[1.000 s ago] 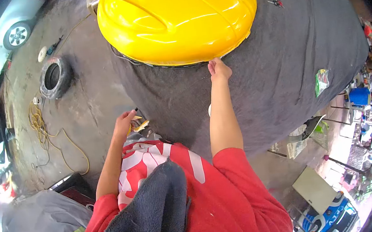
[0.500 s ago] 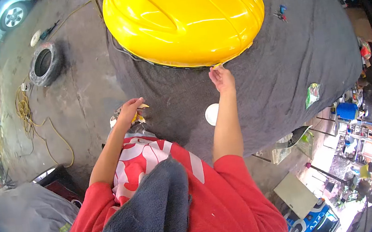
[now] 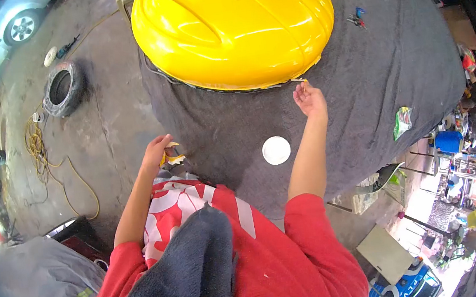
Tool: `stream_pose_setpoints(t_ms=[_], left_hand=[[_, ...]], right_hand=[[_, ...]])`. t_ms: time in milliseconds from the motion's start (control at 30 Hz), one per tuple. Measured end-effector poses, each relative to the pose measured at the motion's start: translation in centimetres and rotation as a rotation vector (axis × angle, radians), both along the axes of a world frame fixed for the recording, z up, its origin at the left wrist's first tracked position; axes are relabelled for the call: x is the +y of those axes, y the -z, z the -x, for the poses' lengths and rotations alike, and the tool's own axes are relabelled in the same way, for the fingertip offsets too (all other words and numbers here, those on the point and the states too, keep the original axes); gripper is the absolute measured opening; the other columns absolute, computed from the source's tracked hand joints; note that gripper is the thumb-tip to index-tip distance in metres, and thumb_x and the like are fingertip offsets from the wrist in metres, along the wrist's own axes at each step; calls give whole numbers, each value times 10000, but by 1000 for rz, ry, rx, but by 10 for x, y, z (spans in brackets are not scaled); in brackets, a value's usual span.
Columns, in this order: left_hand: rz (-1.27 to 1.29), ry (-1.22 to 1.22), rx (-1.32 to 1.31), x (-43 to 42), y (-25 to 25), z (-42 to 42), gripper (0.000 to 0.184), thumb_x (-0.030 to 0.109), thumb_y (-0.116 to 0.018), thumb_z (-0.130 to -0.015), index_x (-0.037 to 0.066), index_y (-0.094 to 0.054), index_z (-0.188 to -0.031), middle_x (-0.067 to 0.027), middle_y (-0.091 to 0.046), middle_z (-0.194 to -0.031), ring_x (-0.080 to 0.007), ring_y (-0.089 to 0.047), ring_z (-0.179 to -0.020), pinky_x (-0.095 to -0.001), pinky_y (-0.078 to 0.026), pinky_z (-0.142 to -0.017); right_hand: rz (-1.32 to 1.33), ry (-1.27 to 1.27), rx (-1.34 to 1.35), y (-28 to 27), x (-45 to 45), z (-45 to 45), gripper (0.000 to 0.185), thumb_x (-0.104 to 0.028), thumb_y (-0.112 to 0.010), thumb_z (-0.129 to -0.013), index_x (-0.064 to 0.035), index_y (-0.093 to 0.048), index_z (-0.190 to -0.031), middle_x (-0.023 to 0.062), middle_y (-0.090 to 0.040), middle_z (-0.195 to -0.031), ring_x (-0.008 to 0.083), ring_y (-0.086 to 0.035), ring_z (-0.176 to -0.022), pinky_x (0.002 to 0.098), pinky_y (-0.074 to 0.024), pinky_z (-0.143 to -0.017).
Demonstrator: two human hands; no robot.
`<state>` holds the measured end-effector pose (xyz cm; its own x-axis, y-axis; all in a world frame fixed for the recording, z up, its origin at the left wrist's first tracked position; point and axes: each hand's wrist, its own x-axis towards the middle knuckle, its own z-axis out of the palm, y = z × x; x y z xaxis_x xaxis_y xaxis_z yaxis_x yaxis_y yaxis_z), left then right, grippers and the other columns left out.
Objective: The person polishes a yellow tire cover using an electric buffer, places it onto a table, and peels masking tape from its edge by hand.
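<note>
A glossy yellow panel with raised creases lies on a dark cloth-covered surface. At its near right edge my right hand is closed in a pinch on a thin whitish-yellow strip of tape that runs to the panel's rim. My left hand hangs lower and to the left, away from the panel. Crumpled yellow-and-white pieces of tape stick out of its closed fingers. A round white lid-like disc lies on the cloth between my hands.
Small blue and red tools lie right of the panel, a green packet nearer me. On the floor at left are a wrapped tyre, a coiled yellow cord and a power tool. A cluttered rack stands at right.
My right hand has moved right along the panel's rim, with a longer piece of strip showing between fingers and edge. The white disc, partly covered before by my forearm, now shows whole.
</note>
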<state>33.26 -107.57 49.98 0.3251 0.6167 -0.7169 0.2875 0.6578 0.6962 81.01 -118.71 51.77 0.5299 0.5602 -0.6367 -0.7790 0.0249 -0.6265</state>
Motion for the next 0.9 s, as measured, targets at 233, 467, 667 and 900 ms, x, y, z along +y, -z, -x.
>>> stream_pose_setpoints(t_ms=[233,467,667,900], left_hand=[[-1,-10,23,-7,-1,7,314,330,-552,-914,41,-606,-1024,-7,-570,-733,-67,-502,-567,-228,-375,-461],[-74,27,62,-14,-6,9,308,344,-555,-910,50,-612,-981,-6,-585,-746,-68,-518,-558,-223,-386,-460],[-52,32,74,-21,-13,7,314,352,-553,-907,53,-609,-985,-8,-597,-770,-69,-520,-564,-222,-390,-457],[-39,71,119,-25,-23,-1,325,359,-552,-906,65,-607,-1035,-20,-608,-812,-76,-509,-580,-228,-397,-468]], right_hand=[[43,29,-115,-28,-12,-38,101,-100,-567,-871,-92,-595,-968,3,-619,-924,169,-597,-938,364,-462,-844],[-102,90,-287,-40,-26,-72,109,-100,-549,-894,-92,-561,-1002,48,-614,-1022,189,-593,-1004,369,-450,-848],[-160,139,-313,-69,-43,-97,146,-112,-518,-911,-70,-565,-1044,59,-595,-1132,200,-554,-1084,345,-426,-858],[-164,386,-710,-128,-75,-113,214,-169,-608,-883,-40,-611,-1053,58,-635,-1079,133,-597,-900,262,-445,-725]])
